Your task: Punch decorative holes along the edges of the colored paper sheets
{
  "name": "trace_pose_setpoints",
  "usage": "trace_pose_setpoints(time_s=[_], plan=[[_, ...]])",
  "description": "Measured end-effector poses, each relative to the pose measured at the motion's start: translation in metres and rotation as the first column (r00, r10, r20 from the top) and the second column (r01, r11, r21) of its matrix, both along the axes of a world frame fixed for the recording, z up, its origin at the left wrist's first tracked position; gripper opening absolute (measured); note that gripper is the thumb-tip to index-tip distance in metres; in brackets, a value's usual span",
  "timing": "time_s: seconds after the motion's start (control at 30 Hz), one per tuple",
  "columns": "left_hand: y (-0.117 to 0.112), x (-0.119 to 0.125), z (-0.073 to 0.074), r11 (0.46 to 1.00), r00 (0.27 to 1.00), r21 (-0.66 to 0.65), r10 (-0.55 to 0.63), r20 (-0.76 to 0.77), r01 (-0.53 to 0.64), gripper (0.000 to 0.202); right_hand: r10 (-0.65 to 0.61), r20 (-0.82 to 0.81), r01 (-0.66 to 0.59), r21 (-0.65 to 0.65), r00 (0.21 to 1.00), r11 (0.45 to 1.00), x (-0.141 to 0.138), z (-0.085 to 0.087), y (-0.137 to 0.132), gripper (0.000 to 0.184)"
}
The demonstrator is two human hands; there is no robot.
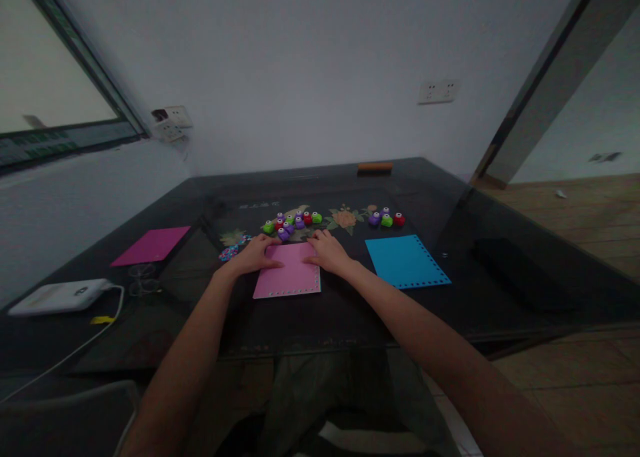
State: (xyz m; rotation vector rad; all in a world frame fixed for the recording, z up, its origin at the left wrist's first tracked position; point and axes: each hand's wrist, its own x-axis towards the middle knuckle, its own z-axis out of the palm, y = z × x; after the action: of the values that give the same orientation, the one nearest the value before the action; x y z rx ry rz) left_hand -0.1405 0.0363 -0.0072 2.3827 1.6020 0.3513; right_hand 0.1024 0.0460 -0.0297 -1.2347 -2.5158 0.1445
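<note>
A light pink sheet [290,277] with small holes punched along its near and right edges lies on the dark table in front of me. My left hand [254,254] grips its far left corner, thumb stretched over the surface. At the far right corner, my right hand [329,251] holds the sheet the same way, thumb on top; the undersides of the fingers are hidden. Just beyond the fingertips sits a cluster of small purple, green and red toy pieces with eye-like tops [299,222]. A small blue-and-pink patterned item [229,253] lies beside my left wrist.
A blue punched sheet [407,262] lies to the right, with several more toy pieces [387,219] behind it. Leftward are a magenta sheet [153,245], clear glasses [143,280] and a white power bank [60,297] with a cable. A brown cylinder [375,167] rests by the wall.
</note>
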Motion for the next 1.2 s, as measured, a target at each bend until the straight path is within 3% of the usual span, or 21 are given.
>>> trace_pose_setpoints(time_s=[0.3,0.57,0.87,1.2], plan=[[-0.002,0.002,0.002,1.000,0.999,0.000,-0.002,0.046,0.002,0.058,0.001,-0.013,-0.001,0.017,1.000,1.000,0.000,0.002,-0.003,0.047],[-0.001,0.003,0.003,1.000,0.996,0.013,0.010,0.083,-0.011,0.054,-0.058,-0.169,0.051,-0.046,0.984,0.998,-0.002,0.004,-0.003,0.046],[0.001,-0.003,0.009,0.993,0.962,-0.003,0.112,0.248,-0.115,0.034,-0.162,-0.213,0.131,-0.153,0.964,0.980,0.000,0.007,-0.001,0.010],[-0.005,-0.005,0.028,0.972,0.862,-0.106,0.237,0.448,-0.212,0.032,-0.216,-0.399,0.092,-0.306,0.891,0.947,0.006,0.014,0.002,0.018]])
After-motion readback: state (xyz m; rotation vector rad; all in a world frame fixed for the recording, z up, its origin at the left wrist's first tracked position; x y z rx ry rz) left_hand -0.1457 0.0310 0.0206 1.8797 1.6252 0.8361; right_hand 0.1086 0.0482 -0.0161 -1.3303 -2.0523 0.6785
